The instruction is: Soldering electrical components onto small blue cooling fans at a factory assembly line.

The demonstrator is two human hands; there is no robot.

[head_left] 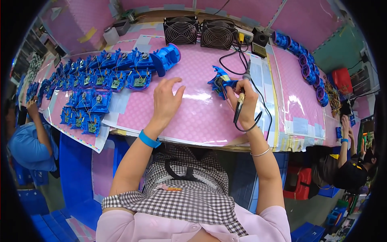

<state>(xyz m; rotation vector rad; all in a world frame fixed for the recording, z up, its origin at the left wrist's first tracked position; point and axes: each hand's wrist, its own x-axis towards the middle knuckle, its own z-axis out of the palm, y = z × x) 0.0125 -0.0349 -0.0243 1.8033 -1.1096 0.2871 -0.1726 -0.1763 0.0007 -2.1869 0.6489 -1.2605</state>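
1. Fingers (243,85) of R hand (246,101), at 2 o'clock in the view, are curled tight on a pen-like tool (239,108). Its thin tip (248,66) points to abt 12, & a black cord (242,130) loops off its low end.
2. Blue pc (221,82) w/ stuff inside sits at 1 o'clock, up by the R fingertips. Can't tell if they touch it.
3. L hand (166,101), at 10 o'clock, is empty. Its fingers are loose & apart, over the shiny pink mat (193,125).
4. Rows of blue cases (100,79) w/ green boards & wires: 10 o'clock, past L hand.
5. Blue tube (171,54) w/ purple rim: 11 o'clock, next to the rows.
6. Two black fans (181,31): 12 o'clock. Blue rings (308,72) in a bunch: 2 o'clock.
7. Co-worker in blue (32,147): 9 o'clock. Other co-worker, dark top (356,173): nr 4.
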